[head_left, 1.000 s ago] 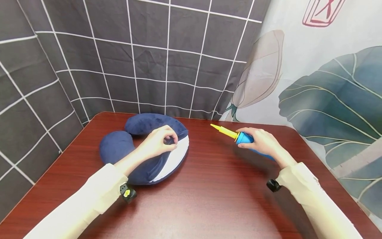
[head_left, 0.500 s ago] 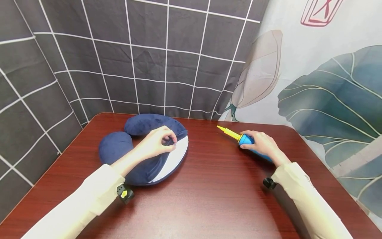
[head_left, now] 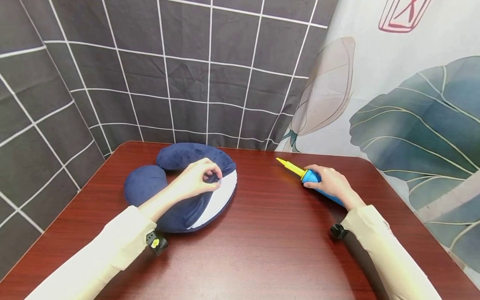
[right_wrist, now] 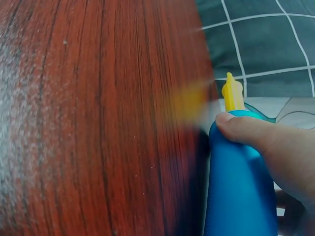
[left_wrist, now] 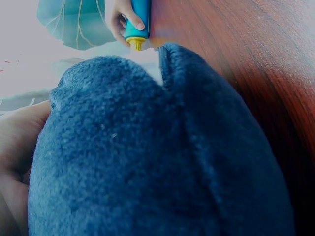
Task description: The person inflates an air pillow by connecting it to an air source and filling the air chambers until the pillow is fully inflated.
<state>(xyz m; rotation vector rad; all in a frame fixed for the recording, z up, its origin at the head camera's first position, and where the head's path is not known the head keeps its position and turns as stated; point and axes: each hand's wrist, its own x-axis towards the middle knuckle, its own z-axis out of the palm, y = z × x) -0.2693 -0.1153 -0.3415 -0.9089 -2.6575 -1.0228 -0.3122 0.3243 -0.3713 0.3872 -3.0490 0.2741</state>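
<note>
A navy neck pillow lies on the left of the table, its cover parted along one side over a white inner part. My left hand pinches the navy fabric at that opening between thumb and fingers; in the left wrist view the pillow hides most of the hand. On the right, my right hand grips a blue hand pump, fingers curled round its body. The pump's yellow nozzle points left and away. My right thumb lies across the pump near its nozzle end.
The dark red wooden table runs between the two hands. A dark cloth with white grid lines hangs behind and to the left, and a pale cloth with leaf prints stands at the right.
My right hand and the pump have shifted slightly to the right, away from the pillow. The left hand and the pillow have hardly moved.
</note>
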